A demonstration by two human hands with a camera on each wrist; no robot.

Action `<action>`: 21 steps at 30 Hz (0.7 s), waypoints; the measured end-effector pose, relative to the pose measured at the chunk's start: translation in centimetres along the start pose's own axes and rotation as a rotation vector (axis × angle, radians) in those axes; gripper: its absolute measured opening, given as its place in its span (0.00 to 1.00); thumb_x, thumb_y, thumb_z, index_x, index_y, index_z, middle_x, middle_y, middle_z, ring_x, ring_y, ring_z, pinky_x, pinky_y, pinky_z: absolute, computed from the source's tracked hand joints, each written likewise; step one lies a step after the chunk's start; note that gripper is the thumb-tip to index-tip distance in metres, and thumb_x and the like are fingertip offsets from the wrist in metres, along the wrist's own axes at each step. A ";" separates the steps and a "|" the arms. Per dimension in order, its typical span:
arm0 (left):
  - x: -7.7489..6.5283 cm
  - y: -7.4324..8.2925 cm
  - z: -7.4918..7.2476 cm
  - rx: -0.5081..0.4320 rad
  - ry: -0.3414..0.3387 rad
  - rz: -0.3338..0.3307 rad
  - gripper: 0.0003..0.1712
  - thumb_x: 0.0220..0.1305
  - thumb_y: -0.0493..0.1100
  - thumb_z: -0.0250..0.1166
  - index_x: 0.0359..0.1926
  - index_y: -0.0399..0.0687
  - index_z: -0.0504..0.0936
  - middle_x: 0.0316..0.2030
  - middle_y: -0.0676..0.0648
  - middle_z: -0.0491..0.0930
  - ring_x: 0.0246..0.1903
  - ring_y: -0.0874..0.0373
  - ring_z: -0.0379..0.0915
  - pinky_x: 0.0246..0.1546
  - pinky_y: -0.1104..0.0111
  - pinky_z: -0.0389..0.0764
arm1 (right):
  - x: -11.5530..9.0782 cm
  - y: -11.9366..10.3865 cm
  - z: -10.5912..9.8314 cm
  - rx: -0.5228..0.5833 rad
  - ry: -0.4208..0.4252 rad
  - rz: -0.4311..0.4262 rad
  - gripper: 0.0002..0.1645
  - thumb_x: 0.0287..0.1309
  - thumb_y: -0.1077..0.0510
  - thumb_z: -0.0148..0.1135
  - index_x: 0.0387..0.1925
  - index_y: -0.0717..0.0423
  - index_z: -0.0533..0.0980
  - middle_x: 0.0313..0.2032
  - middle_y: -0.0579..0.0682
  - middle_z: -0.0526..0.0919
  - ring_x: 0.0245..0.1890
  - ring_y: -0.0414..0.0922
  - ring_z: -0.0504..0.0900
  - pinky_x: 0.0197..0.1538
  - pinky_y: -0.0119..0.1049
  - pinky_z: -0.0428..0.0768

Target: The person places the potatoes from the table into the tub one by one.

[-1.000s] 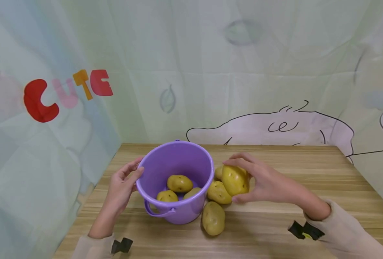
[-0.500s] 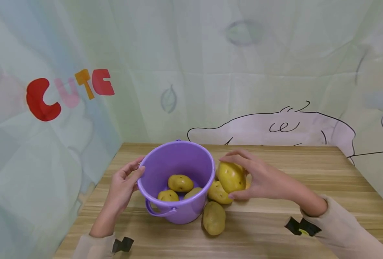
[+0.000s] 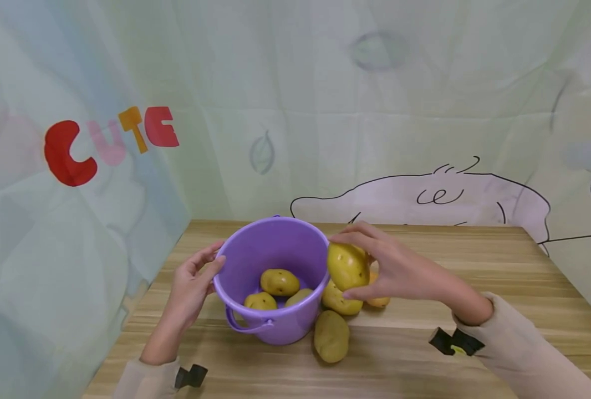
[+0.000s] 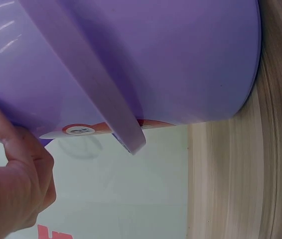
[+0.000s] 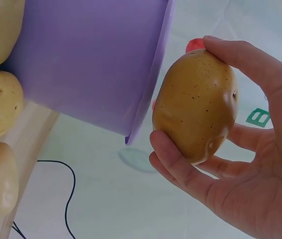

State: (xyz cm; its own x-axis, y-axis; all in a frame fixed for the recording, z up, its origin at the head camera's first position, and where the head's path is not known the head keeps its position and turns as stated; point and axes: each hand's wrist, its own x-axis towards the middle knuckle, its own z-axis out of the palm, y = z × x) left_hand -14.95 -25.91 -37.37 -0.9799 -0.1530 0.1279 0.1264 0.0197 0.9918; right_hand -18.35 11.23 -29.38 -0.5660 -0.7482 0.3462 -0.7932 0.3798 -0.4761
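Observation:
A purple bucket (image 3: 295,327) stands on the wooden table, its handle (image 4: 101,89) hanging down at the side. My left hand (image 3: 190,288) pinches its left rim, thumb on the edge and fingers outside. In my right hand (image 3: 390,266) is a yellow potato (image 3: 347,267), held up beside the bucket's right rim between thumb and fingers. The right wrist view shows this potato (image 5: 196,104) gripped just off the rim. Inside the bucket lie three potatoes, one potato (image 3: 279,282) farther back than the others.
Outside the bucket, at its right, a potato (image 3: 331,336) lies near the front and another potato (image 3: 342,302) sits under my right hand. An orange-yellow one (image 3: 379,299) lies partly hidden behind the fingers. A printed curtain (image 3: 240,111) closes off the table's back and left.
My right hand has carried the potato leftward and slightly up, closer to the bucket's rim. An orange-yellow potato behind it has come into sight. The left hand keeps its hold on the bucket.

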 end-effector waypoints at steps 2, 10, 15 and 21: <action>0.0 0.0 0.0 -0.003 0.002 -0.001 0.27 0.73 0.39 0.61 0.68 0.32 0.69 0.47 0.44 0.69 0.34 0.60 0.81 0.34 0.68 0.88 | 0.3 -0.1 0.0 -0.002 -0.002 0.002 0.48 0.48 0.43 0.79 0.68 0.52 0.70 0.62 0.49 0.69 0.50 0.43 0.74 0.42 0.32 0.84; 0.1 0.0 0.1 -0.001 0.002 -0.001 0.26 0.73 0.39 0.60 0.68 0.33 0.69 0.47 0.44 0.69 0.35 0.60 0.81 0.35 0.67 0.88 | 1.5 -0.6 0.2 0.028 -0.021 -0.001 0.49 0.47 0.45 0.80 0.69 0.54 0.69 0.63 0.50 0.68 0.50 0.42 0.75 0.45 0.31 0.84; 0.1 0.0 0.1 -0.001 -0.004 0.004 0.27 0.73 0.39 0.60 0.68 0.32 0.69 0.46 0.43 0.70 0.36 0.59 0.81 0.36 0.66 0.88 | 2.2 -0.7 0.4 0.014 -0.018 -0.010 0.50 0.46 0.46 0.80 0.69 0.53 0.69 0.63 0.50 0.68 0.50 0.43 0.75 0.44 0.31 0.84; 0.0 -0.1 -0.1 -0.003 -0.006 0.006 0.28 0.73 0.41 0.61 0.68 0.32 0.68 0.46 0.43 0.70 0.36 0.60 0.81 0.36 0.66 0.88 | 2.9 -0.7 0.8 0.016 -0.013 -0.028 0.50 0.46 0.46 0.80 0.69 0.54 0.68 0.64 0.50 0.68 0.52 0.43 0.74 0.43 0.31 0.84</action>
State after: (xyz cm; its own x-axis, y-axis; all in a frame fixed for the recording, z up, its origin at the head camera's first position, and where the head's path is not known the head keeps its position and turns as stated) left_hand -14.99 -26.02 -37.49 -0.9801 -0.1467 0.1334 0.1323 0.0175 0.9911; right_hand -19.29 8.40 -28.69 -0.5410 -0.7650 0.3493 -0.8046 0.3499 -0.4797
